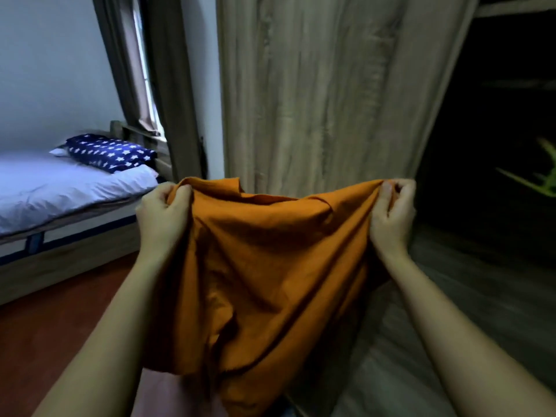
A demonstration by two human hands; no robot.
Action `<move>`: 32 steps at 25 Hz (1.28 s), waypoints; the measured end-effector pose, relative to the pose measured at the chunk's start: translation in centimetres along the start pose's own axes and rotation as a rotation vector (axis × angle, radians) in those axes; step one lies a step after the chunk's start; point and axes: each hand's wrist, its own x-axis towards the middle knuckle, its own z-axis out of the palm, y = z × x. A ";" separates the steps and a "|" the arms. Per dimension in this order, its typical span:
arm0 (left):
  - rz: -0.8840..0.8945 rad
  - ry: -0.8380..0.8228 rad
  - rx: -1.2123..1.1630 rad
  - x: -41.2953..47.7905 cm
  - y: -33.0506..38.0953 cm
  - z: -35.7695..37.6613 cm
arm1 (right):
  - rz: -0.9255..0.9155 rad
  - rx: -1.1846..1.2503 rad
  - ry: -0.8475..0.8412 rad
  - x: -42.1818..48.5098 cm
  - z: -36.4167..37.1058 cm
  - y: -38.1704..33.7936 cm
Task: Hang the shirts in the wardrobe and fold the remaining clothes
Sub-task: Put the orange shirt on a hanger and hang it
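Clamping left hand and right hand on a creased orange garment, we are holding it up. A blurred green shape is showing inside the dark wardrobe.

White-sheeted bed, navy star-patterned pillow on it, grey curtain; reddish floor

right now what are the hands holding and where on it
Both hold one orange garment by its upper edge: the left hand grips the left end, the right hand pinches the right end. The rest hangs loose between them.
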 end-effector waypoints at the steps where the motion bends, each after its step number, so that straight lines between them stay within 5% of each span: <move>1: -0.031 -0.019 -0.052 -1.0 0.6 0.6 | -0.026 -0.016 -0.017 1.4 -2.1 -0.4; 4: -0.087 -0.108 -0.239 -4.5 2.5 2.5 | 0.026 -0.268 -0.212 5.3 -6.5 -0.7; 8: 0.101 -0.294 -0.214 -7.4 8.6 6.9 | 0.138 -0.698 -0.504 6.3 -10.2 -0.4; 13: 0.287 -0.521 0.066 -12.4 13.8 14.2 | 1.018 -0.141 -0.939 2.5 -10.8 -2.3; 17: 0.264 -0.712 0.079 -17.4 12.5 16.7 | 1.221 0.055 -0.913 0.6 -12.1 0.8; 21: 0.344 -0.725 -0.008 -21.4 10.9 15.2 | 1.249 0.154 -0.906 0.1 -11.8 1.7; 28: 0.365 -0.480 -0.082 -21.9 9.6 13.3 | 1.108 -0.143 -1.167 -0.1 -9.7 0.7; 32: 0.484 -0.506 -0.033 -21.5 9.7 13.3 | 1.186 0.017 -1.101 -0.3 -9.4 1.1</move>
